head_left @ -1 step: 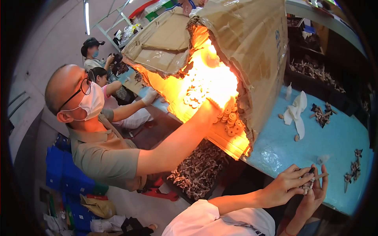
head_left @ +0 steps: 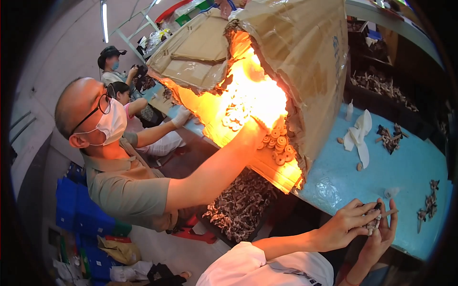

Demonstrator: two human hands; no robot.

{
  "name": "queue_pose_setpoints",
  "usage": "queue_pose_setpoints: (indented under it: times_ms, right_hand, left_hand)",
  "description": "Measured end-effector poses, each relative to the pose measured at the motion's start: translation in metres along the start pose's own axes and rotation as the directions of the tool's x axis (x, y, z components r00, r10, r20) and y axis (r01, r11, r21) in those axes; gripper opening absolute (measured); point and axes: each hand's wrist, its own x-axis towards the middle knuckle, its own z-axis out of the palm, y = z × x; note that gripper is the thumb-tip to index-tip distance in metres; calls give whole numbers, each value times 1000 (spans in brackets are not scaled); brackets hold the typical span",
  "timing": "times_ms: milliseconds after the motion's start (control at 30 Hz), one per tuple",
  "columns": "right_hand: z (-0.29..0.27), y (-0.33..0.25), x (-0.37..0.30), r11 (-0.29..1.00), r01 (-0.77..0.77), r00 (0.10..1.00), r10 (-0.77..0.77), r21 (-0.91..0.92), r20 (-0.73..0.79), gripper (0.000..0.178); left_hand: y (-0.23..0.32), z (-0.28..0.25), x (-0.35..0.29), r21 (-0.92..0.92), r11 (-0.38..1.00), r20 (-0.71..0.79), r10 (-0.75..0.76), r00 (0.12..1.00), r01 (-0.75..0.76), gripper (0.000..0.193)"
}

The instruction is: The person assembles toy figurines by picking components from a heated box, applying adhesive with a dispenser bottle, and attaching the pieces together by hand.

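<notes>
While the left hand (head_left: 344,226) and right hand (head_left: 378,245) clamped 1 small mottled piece (head_left: 371,226), it seemed light and stiff, best held edgewise

Left hand (head_left: 339,225) and right hand (head_left: 380,242) together at edge of blue desk (head_left: 405,167), fingering small mottled piece (head_left: 372,225). To their left, masked co-worker (head_left: 126,188), one arm inside brightly lit cardboard box (head_left: 310,52)

rough-edged cardboard box (head_left: 305,57), glossy tape (head_left: 215,85), smooth tabletop (head_left: 329,171), white cloth sleeve (head_left: 234,262)
</notes>
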Motion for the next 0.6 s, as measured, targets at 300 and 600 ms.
queue_pose_setpoints:
  times_ms: [300, 600]
  right_hand:
    - [8, -2, 15, 980, -116, 983, 89, 164, 162, 64]
    - [-13, -10, 24, 994, -89, 976, 73, 69, 207, 67]
  left_hand:
    - [-6, -17, 8, 129, 990, -4, -57, 998, 57, 48]
    - [-14, -1, 17, -144, 968, 52, -200, 978, 206, 45]
